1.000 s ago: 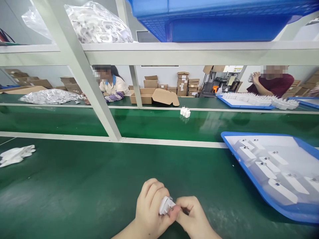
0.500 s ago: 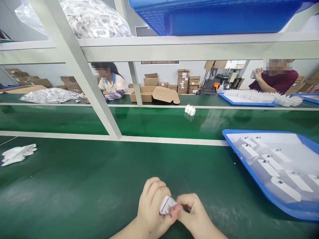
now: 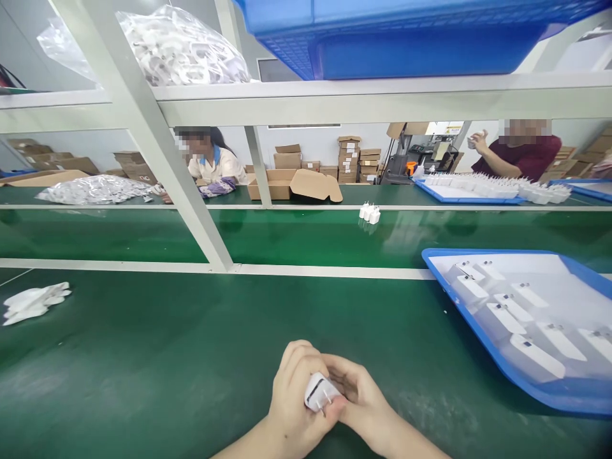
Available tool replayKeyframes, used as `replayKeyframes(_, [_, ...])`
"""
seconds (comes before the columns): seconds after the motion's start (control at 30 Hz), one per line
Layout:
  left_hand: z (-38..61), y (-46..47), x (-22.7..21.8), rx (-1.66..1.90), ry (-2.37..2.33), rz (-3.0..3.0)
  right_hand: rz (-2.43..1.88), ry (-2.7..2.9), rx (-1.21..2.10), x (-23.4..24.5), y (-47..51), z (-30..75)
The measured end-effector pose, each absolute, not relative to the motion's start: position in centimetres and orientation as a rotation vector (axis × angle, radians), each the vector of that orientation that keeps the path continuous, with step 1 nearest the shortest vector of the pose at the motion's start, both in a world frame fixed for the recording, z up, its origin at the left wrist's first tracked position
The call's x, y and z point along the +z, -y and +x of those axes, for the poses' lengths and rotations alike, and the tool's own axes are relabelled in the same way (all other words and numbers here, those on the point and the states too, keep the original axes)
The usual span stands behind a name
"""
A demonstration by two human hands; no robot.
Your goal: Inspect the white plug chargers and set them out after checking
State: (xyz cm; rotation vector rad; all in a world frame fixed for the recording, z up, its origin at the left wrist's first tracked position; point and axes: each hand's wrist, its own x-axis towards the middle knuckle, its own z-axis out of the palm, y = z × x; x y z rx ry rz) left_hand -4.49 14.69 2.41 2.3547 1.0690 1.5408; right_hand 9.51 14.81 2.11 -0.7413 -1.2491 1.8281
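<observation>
A white plug charger (image 3: pixel 319 392) with two metal prongs and a dark slot along its face is held low over the green table. My left hand (image 3: pixel 296 398) wraps round it, fingers curled over the far side. Pressed against its right side is my right hand (image 3: pixel 361 398), with its thumb near the prongs and its fingers bent behind the charger. The right fingertips are partly hidden. To the right, a blue-rimmed tray (image 3: pixel 471 328) holds several white charger pieces (image 3: pixel 538 357) with small metal parts at their ends.
White gloves (image 3: pixel 36 303) lie at the far left. Beyond a pale rail, several chargers (image 3: pixel 370 213) stand on a green belt (image 3: pixel 296 233). A slanted post (image 3: pixel 167 140) and a shelf bearing a blue basket (image 3: pixel 421 44) are ahead. Two people sit across, near an open carton (image 3: pixel 315 185).
My right fingers have spread round behind the charger, closer to my left hand. The chargers on the belt have shifted slightly right. The view has tilted a little.
</observation>
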Motion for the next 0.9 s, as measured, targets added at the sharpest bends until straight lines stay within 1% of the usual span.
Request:
replayKeyframes(0.17, [-4.5, -14.7, 2.6, 1.483, -0.989, 2.285, -0.758, 1.170, 1.807, 1.2, -14.9, 9.6])
replayKeyframes(0.27, [-4.7, -14.9, 2.8, 1.337, -0.932, 2.279, -0.757, 1.153, 1.799, 0.6, -15.4, 10.2])
replayKeyframes(0.33, [-4.8, -15.1, 2.8, 1.216, -0.943, 2.273, -0.783, 1.136, 1.794, 0.5, -15.8, 10.6])
replayKeyframes(0.4, [-4.7, -15.3, 2.6, 1.169, -0.991, 2.271, -0.806, 1.123, 1.804, 0.6, -16.1, 10.8])
replayKeyframes(0.6, [-4.3, -15.5, 1.6, 1.318, -1.072, 2.289, -0.863, 1.077, 1.837, 1.6, -15.4, 10.6])
replayKeyframes(0.9, [-3.9, -15.4, 1.8, 1.401, -1.100, 2.296, -0.841, 1.016, 1.863, 1.8, -15.1, 10.4])
